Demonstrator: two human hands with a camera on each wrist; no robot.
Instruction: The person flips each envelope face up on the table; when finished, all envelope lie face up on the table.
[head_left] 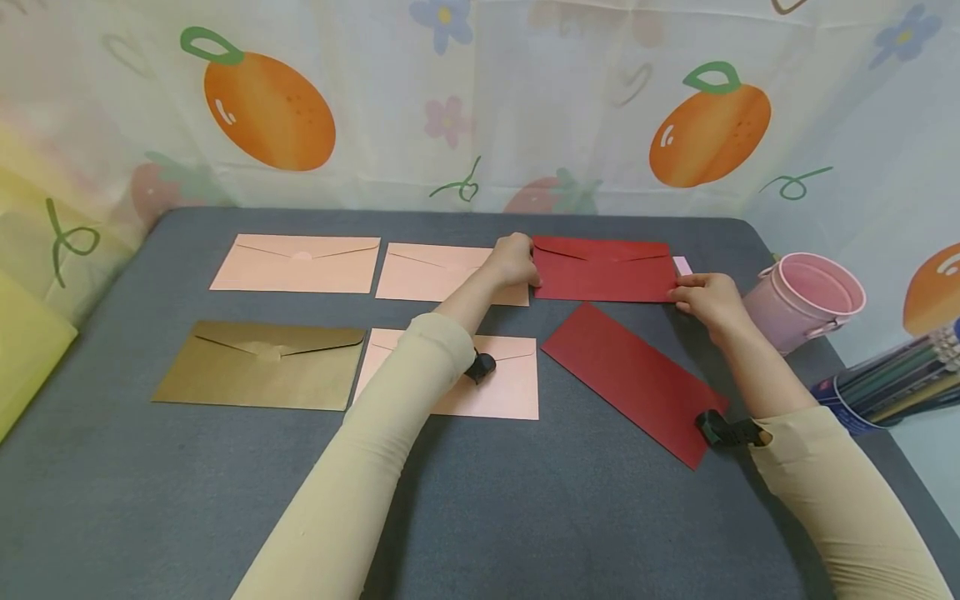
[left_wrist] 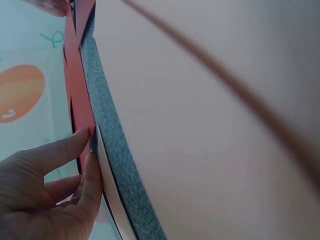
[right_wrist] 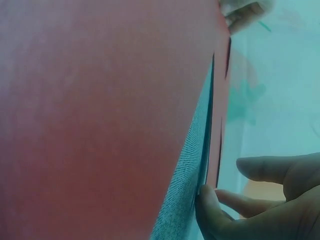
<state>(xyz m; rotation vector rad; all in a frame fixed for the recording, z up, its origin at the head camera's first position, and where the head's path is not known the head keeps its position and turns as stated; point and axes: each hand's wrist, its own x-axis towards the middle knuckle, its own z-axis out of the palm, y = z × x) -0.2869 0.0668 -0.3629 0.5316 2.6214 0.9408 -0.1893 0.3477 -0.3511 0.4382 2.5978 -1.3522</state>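
The red envelope [head_left: 604,270] lies flat at the far right of the desk [head_left: 525,517], long axis running left to right. The left hand [head_left: 513,260] pinches its left end, the right hand [head_left: 707,297] its right end, fingers [left_wrist: 89,170] grasping the edges. A second red envelope [head_left: 633,382] lies just nearer.

A grey felt-covered table [head_left: 525,517] carries two rows of envelopes. At the back lie two pink envelopes [head_left: 296,264] [head_left: 435,273] and a red envelope [head_left: 604,270], flaps up; in front lie a gold envelope [head_left: 262,366], another pink envelope [head_left: 495,383] and a red envelope [head_left: 633,379] lying slantwise, plain side up. A pink bucket [head_left: 806,302] stands at the table's right edge.
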